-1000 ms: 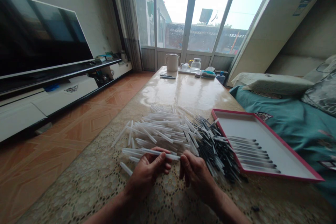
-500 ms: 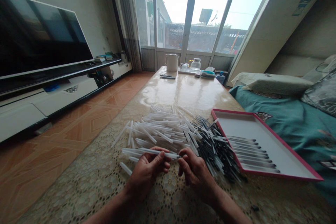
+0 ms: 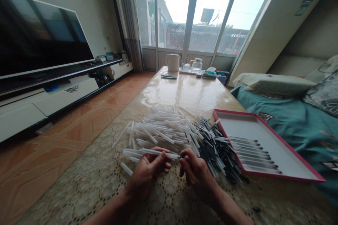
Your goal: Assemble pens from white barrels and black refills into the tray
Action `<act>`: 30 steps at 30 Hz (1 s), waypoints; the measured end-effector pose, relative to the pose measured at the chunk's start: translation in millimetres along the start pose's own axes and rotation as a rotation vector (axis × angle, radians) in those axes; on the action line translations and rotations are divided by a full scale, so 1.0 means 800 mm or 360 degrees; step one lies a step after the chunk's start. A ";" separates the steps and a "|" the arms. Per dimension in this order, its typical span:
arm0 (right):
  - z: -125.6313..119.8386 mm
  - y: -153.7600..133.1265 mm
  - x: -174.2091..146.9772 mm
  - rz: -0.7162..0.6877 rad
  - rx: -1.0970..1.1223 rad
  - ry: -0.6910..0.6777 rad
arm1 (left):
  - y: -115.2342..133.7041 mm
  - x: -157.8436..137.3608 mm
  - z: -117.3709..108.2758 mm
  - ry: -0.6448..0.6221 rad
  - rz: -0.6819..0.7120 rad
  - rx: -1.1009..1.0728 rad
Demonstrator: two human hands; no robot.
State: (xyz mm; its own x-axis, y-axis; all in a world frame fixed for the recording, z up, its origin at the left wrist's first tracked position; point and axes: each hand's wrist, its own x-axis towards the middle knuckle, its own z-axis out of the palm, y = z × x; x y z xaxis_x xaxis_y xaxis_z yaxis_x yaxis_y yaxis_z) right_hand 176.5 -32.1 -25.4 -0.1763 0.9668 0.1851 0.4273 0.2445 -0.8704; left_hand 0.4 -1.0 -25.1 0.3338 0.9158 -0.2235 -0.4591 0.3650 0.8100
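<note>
My left hand (image 3: 150, 168) is closed round a translucent white pen barrel (image 3: 169, 155), which lies nearly level and points to the right. At the barrel's right end, the thumb and fingers of my right hand (image 3: 194, 167) pinch a small dark tip, mostly hidden by the fingers. Just beyond my hands spreads a loose pile of white pen barrels (image 3: 158, 130). To its right lies a heap of thin black pen refills (image 3: 218, 151). Several pens with dark ends (image 3: 256, 156) rest side by side in a shallow pink-edged box lid (image 3: 285, 137).
At the table's (image 3: 171, 93) far end stand a cream pitcher (image 3: 173, 62), a glass jug (image 3: 196, 65) and a tissue pack (image 3: 210, 73). A small black piece (image 3: 256, 209) lies near the front right. A teal-covered couch (image 3: 277, 102) flanks the right side.
</note>
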 end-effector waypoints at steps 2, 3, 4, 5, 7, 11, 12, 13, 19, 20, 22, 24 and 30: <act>0.001 0.000 0.000 0.0029 0.0004 -0.0020 | 0.000 0.000 0.001 -0.0004 -0.0006 0.0003; 0.001 0.001 -0.001 0.0044 0.0004 -0.0029 | -0.001 0.000 0.001 -0.0008 -0.0003 0.0002; 0.001 0.001 -0.001 0.0053 0.0004 -0.0031 | -0.001 0.000 0.001 -0.0012 0.0002 0.0001; 0.001 0.001 -0.001 0.0053 0.0003 -0.0033 | -0.002 0.000 0.000 -0.0018 0.0009 0.0000; 0.000 0.001 -0.001 0.0027 -0.0007 -0.0028 | -0.003 0.001 -0.001 -0.0032 0.0023 -0.0004; 0.000 0.002 -0.001 -0.0009 -0.0024 -0.0038 | -0.004 0.002 -0.003 -0.0024 0.0025 -0.0011; 0.001 0.003 -0.001 0.0002 -0.0021 -0.0042 | -0.004 0.002 -0.003 -0.0020 0.0017 -0.0005; 0.001 0.005 0.000 0.0017 -0.0019 -0.0046 | -0.004 0.003 -0.003 -0.0018 0.0009 0.0001; 0.002 0.008 0.000 -0.0010 -0.0094 -0.0043 | -0.006 0.005 -0.006 -0.0043 0.0022 0.0034; 0.001 0.007 0.000 -0.0022 -0.0109 -0.0040 | -0.007 0.005 -0.006 -0.0046 0.0033 0.0048; 0.002 0.006 -0.001 -0.0025 -0.0111 -0.0045 | -0.007 0.004 -0.006 -0.0055 0.0051 0.0071; 0.002 0.006 -0.001 -0.0017 -0.0083 -0.0064 | -0.007 0.003 -0.005 -0.0061 0.0064 0.0077; 0.003 0.014 -0.001 -0.0071 -0.0092 -0.0099 | -0.006 0.001 -0.002 -0.0057 0.0061 0.0085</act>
State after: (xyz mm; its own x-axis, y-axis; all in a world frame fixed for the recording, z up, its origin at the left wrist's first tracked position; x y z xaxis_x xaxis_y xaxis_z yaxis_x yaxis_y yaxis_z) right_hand 179.0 -30.5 -36.4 -0.2503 0.9488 0.1925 0.4680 0.2926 -0.8339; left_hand 1.7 -1.7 -29.8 0.3466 0.9219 -0.1731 -0.4276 0.3195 0.8456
